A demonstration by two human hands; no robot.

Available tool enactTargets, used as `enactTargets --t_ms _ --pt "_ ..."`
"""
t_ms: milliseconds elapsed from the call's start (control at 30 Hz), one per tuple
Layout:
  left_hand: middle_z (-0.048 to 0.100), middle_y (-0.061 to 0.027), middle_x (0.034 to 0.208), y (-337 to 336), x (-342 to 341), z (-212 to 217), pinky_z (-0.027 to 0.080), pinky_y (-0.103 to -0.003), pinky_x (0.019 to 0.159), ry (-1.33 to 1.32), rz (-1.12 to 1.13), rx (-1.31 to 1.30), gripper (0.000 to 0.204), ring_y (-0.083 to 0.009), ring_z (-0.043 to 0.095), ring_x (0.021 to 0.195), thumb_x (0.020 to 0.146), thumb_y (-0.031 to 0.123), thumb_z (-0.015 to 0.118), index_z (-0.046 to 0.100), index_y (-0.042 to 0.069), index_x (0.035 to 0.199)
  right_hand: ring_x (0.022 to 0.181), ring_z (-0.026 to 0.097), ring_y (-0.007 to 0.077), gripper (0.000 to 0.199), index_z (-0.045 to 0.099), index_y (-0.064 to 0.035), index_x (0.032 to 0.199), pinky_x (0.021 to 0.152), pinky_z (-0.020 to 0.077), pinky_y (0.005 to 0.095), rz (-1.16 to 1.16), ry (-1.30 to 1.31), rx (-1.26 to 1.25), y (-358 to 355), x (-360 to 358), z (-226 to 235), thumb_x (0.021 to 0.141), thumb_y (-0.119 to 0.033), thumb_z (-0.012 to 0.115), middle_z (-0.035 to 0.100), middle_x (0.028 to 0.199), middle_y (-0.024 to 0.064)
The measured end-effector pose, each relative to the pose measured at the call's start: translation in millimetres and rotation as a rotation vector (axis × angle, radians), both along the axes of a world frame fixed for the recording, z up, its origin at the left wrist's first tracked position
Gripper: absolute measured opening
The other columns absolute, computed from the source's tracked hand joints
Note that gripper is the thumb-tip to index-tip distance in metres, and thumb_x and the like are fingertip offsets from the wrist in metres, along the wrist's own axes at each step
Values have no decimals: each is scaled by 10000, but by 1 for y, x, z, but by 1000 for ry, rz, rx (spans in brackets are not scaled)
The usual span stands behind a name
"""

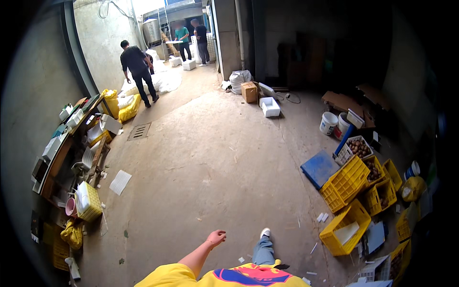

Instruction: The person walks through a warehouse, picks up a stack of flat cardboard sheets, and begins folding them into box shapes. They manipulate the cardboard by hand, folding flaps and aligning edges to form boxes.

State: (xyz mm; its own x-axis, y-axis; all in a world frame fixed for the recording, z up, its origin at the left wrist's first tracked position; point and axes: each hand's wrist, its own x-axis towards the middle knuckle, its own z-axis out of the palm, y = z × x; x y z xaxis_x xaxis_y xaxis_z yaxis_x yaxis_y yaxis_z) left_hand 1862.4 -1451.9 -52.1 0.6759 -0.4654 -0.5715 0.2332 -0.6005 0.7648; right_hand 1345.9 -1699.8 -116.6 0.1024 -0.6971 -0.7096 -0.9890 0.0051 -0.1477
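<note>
My left hand (217, 237) hangs in front of my yellow shirt (165, 276), over the concrete floor (191, 177). Its fingers are loosely bent, and I see nothing in them. A thin band circles the wrist. My right hand does not show. Below me, one white shoe (265, 233) is on the floor, under a blue-grey trouser leg. No object lies within touch of the left hand; scraps are scattered on the floor farther off.
Yellow crates (346, 182), a blue lid (319, 170) and white buckets (328, 123) line the right side. A cluttered bench (60, 160) runs along the left wall. Ahead are a white foam box (270, 107), a floor drain (139, 131) and a person in dark clothes (136, 64); two others stand farther back.
</note>
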Motion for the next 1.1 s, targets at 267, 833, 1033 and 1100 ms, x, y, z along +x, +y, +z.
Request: enactTargets --t_ms 267,833,1033,1100 --pt "662 -97 1001 -157 148 -13 520 -293 677 208 -183 261 406 -182 665 791 823 220 537 566 37 1184 662 629 266 270 651 -8 724 664 484 378 -54 -199 -174 -270 220 -1 702 -265 732 648 683 141" --pt "675 -117 883 -533 572 -21 527 -300 685 28 116 104 371 -182 652 731 794 223 537 625 5 1081 446 495 119 201 533 -7 719 398 422 271 -368 -644 -186 -607 610 -6 845 -128 631 516 560 28" --pt "668 -138 923 -758 696 -14 530 -297 711 -68 42 -118 362 -196 657 774 820 187 526 585 5 1128 431 481 125 241 526 -18 699 390 415 291 -448 -473 5 -671 672 -27 855 -173 625 504 552 24" --pt "668 -141 889 -809 697 -13 518 -297 680 -62 22 -68 373 -183 647 724 788 195 532 606 29 1113 426 477 127 254 524 -22 692 387 412 297 -456 -517 1 -725 697 -28 858 -187 623 500 549 22"
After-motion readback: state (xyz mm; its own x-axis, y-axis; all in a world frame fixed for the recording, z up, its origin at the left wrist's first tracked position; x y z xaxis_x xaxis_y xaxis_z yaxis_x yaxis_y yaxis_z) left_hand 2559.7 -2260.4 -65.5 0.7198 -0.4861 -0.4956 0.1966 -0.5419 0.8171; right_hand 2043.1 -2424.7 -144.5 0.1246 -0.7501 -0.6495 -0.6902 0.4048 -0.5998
